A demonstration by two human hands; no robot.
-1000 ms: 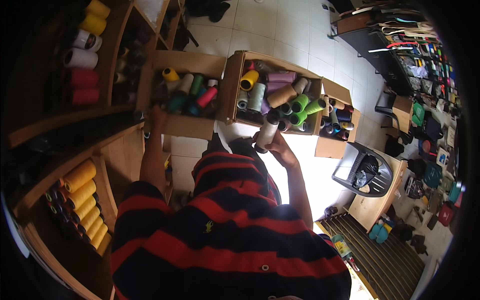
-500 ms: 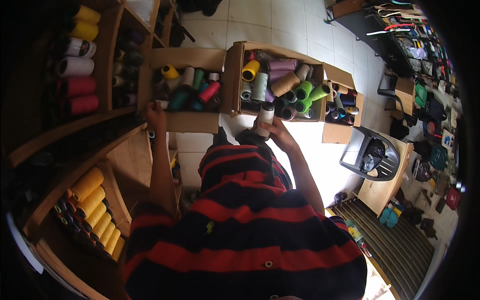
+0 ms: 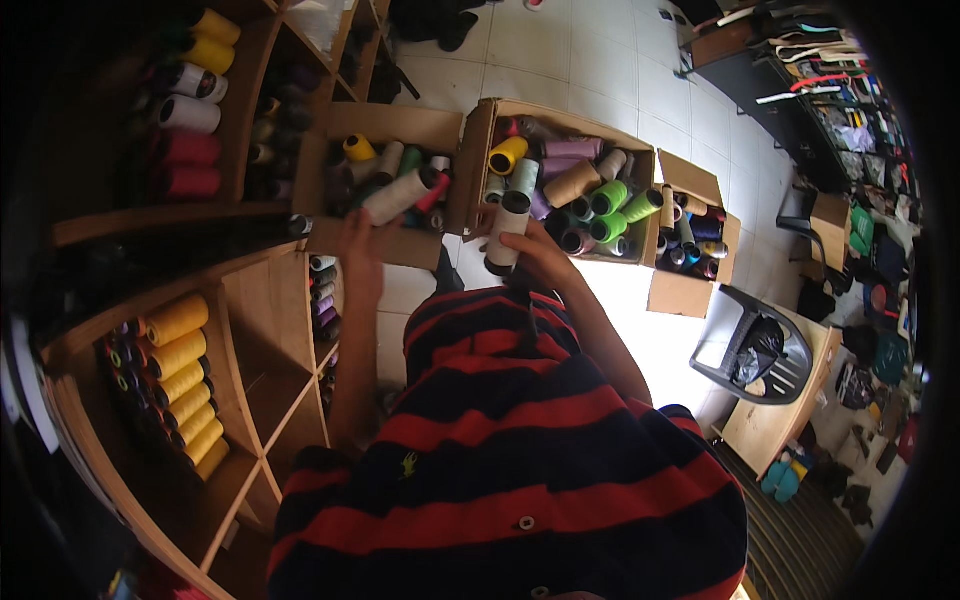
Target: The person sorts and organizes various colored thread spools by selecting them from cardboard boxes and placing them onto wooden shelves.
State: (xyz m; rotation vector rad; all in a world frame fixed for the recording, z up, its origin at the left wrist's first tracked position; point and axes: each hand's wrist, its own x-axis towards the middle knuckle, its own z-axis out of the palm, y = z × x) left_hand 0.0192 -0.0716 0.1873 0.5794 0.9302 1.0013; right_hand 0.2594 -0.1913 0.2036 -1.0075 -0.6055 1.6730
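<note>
A pale grey thread cone [image 3: 398, 198] with a dark end is gripped in my left hand [image 3: 362, 245]. It tilts over the near side of the left cardboard box [image 3: 400, 122], which holds mixed thread cones. In front of the middle cardboard box [image 3: 572, 113], my right hand [image 3: 540, 254] is closed around a white thread cone [image 3: 507, 236], nearly upright with its dark top toward the box. Yellow, lilac, tan and bright green cones [image 3: 610, 198] fill that middle box. The fingers of my left hand are slightly blurred.
A smaller open box [image 3: 690, 178] of cones adjoins on the right. Wooden shelves [image 3: 235, 330] with yellow cones [image 3: 180, 365] and other colours stand at my left. Farther right are a black plastic chair [image 3: 750, 345] with a dark bag and a cluttered floor.
My left hand has come up and right from the left box's near left corner, now holding the grey cone in plain sight. The right hand's cone has moved slightly left and nearer.
</note>
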